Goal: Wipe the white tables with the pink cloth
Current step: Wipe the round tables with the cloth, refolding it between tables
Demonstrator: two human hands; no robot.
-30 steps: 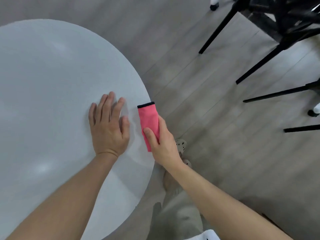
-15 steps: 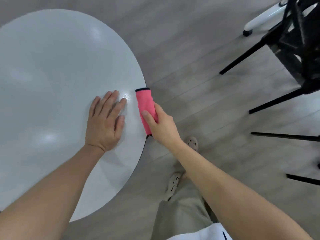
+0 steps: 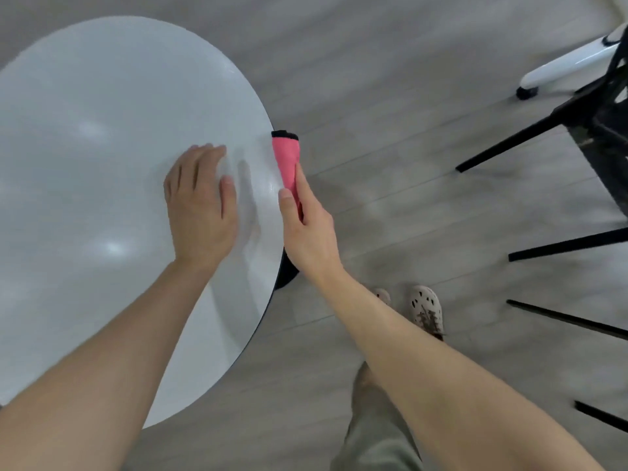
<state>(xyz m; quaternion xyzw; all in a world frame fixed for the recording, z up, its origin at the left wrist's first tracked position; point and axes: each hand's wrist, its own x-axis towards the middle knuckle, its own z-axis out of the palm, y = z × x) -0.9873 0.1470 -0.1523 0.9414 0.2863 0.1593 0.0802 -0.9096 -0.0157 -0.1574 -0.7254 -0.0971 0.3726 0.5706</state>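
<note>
Pink cloth (image 3: 287,158): folded into a narrow strip, it lay along the right rim of the white table (image 3: 102,130), black-trimmed end pointing away. We could not tell how much of it sat on the top and how much hung past the edge.
Right hand (image 3: 307,229): we saw it pinching the cloth's near end between thumb and fingers.
Left hand (image 3: 200,205): it was pressed flat on the top just beside the cloth, fingers straight and close together, holding nothing.
Slip risk: we judged that a stroke along so thin a rim could run the cloth off the edge.
Coverage risk: the narrow fold touched little surface, so we feared missed streaks across the broad top.
Tipping risk: weight pressed so near the rim might have rocked the table.
Footing risk: the black chair legs (image 3: 509,147) stood near, so we thought a sideways step could catch them.
</note>
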